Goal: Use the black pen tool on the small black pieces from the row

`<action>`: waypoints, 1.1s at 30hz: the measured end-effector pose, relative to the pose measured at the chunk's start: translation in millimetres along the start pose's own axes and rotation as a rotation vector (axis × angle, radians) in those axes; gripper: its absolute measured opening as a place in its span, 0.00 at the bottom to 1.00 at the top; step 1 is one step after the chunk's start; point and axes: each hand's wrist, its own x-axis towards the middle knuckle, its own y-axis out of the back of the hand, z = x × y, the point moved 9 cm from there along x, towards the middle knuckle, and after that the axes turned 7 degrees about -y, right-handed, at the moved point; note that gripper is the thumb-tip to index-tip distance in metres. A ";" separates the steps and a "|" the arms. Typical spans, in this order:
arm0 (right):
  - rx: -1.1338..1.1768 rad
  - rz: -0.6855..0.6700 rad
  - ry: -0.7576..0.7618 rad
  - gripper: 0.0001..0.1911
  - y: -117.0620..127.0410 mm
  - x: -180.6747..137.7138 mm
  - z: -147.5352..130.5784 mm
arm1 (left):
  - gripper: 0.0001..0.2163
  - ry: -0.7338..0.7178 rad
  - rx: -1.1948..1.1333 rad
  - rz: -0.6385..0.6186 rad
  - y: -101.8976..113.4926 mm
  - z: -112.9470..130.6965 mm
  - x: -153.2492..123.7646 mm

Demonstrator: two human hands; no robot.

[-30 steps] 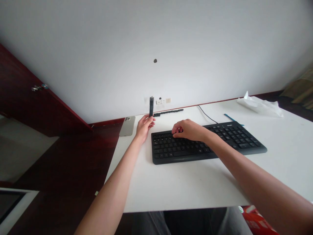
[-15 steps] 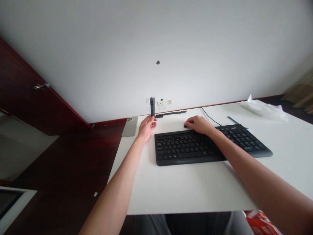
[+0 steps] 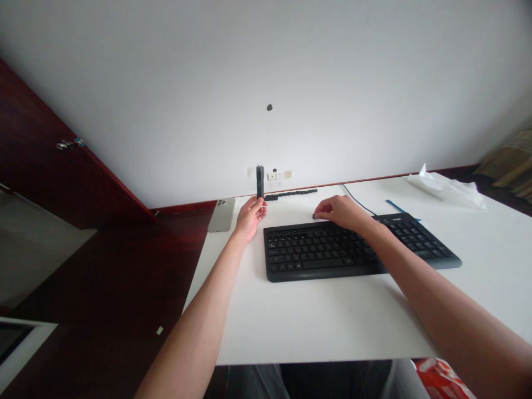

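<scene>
The left hand (image 3: pixel 250 218) is gripping the lower end of a dark bar (image 3: pixel 260 182) between thumb and fingers; the grip is nearly closed, with the remaining fingers curling loosely. The bar is standing close to upright above the hand, its top showing small prongs. The right hand (image 3: pixel 341 211) is reaching over the keyboard (image 3: pixel 328 252), its wrist crossing the back edge. Its thumb and fingers are drawing together and are pinching a small black piece (image 3: pixel 313 216) at their tips. Whether that piece is also touching the table (image 3: pixel 316 321) cannot be told.

The keyboard is lying flat on the table, to the right of the left hand and below the right hand and forearm, which are hiding part of its keys. The small black piece is showing just beyond the keyboard's back edge. A row of black pieces (image 3: pixel 295 193) is lying near the wall, behind the two hands, its left end just beside the bar.

A phone (image 3: pixel 221 215) is lying at the table's left edge, near the left hand. A cable (image 3: pixel 358 201) is running from the keyboard's back edge toward the wall. A blue stick (image 3: pixel 397 207) is lying behind the keyboard's right part, and a white plastic bag (image 3: pixel 448 189) is lying farther right.
</scene>
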 end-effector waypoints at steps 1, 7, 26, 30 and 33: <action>0.007 -0.009 0.001 0.05 -2.0 -0.3 -1.5 | 0.18 0.000 -0.003 0.002 0.4 -0.3 0.2; -0.015 0.027 -0.019 0.06 -9.2 3.2 -4.9 | 0.18 0.007 -0.036 0.001 1.2 -1.6 1.7; -0.277 0.045 0.095 0.10 -56.1 81.1 -83.9 | 0.20 0.038 -0.121 0.001 5.7 -8.1 7.7; -0.302 0.044 0.093 0.10 -57.9 87.7 -86.5 | 0.20 0.044 -0.128 0.004 5.8 -8.4 7.9; -0.309 0.048 0.080 0.10 -59.5 92.8 -86.6 | 0.21 0.046 -0.135 0.009 5.6 -8.2 7.4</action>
